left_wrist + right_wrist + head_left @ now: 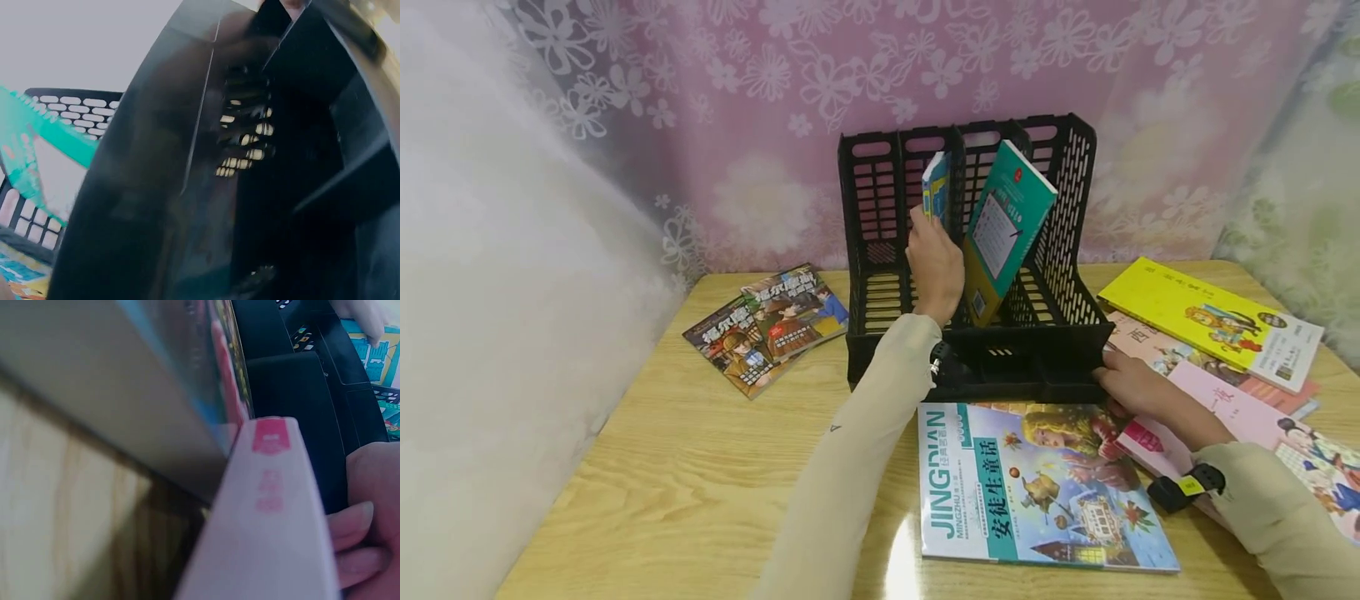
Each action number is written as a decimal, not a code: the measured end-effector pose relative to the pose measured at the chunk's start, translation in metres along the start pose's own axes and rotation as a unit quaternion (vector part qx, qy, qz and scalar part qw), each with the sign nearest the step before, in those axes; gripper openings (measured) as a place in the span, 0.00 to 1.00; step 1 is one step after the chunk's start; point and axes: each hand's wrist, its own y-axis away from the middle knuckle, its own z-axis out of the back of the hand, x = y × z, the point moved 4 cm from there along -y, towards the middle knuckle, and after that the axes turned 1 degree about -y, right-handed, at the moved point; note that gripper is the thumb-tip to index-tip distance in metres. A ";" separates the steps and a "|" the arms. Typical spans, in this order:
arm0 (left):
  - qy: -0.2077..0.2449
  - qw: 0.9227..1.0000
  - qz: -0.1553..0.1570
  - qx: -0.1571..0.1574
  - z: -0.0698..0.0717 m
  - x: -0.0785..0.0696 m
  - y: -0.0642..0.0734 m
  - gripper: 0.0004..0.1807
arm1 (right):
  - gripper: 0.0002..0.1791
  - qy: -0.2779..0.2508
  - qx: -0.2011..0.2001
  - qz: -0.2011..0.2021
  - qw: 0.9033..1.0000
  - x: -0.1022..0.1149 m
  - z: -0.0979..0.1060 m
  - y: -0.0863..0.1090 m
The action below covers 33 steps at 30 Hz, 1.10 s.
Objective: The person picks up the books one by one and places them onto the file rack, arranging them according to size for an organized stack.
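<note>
My left hand (934, 267) reaches into the black magazine rack (981, 335) and grips a thin blue book (936, 187) by its near edge. The blue book stands upright in a slot left of the middle. To its right a green book (1003, 229) leans in the rack, tilted to the right. My right hand (1131, 383) holds the rack's front right corner; in the right wrist view its fingers (356, 565) are curled beside the black plastic. The left wrist view mostly shows the rack's dark front, with the green book (47, 156) at its left.
A large fairy-tale book (1052, 492) lies in front of the rack. At right are a pink book (1247, 417) and a yellow book (1187, 312) atop others. Two comic-style books (741, 346) overlap at left on the wooden table (662, 483). A floral curtain (760, 125) hangs behind.
</note>
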 end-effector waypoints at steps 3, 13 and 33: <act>0.012 1.000 0.001 0.003 -0.009 -0.001 0.005 0.11 | 0.18 -0.002 -0.003 0.008 1.000 -0.001 0.000 0.000; 0.013 0.999 -0.048 0.018 -0.017 -0.005 0.013 0.14 | 0.17 0.005 -0.009 0.010 1.000 0.000 -0.001 0.000; 0.048 0.996 -0.010 -0.072 -0.010 0.003 0.013 0.16 | 0.16 0.001 -0.010 0.011 1.000 0.002 -0.003 0.001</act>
